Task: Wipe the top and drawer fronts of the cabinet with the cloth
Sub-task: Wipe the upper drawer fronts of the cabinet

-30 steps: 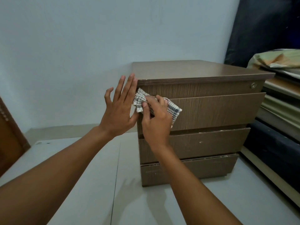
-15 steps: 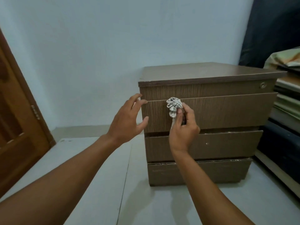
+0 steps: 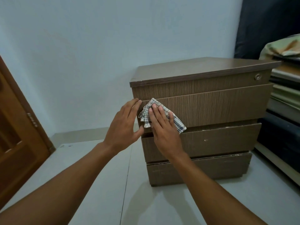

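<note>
A brown wood-grain cabinet (image 3: 219,108) with three drawer fronts stands on the pale floor against the wall. A checked white-and-blue cloth (image 3: 176,121) lies spread flat on the left part of the top drawer front. My right hand (image 3: 164,130) presses flat on the cloth, fingers pointing up. My left hand (image 3: 125,125) rests with fingers apart at the cabinet's left front corner, fingertips touching the edge beside the cloth. The cabinet top (image 3: 203,67) is bare.
A brown wooden door (image 3: 17,135) stands at the left. At the right a low frame carries stacked mattresses (image 3: 282,98) and folded bedding (image 3: 282,47), close to the cabinet's right side. A small round lock (image 3: 257,77) sits at the cabinet's upper right.
The cloth, bunched in my right fingers half a second ago, is now spread flat under my right palm, farther left on the top drawer. My left hand has moved up against the cabinet's corner.
</note>
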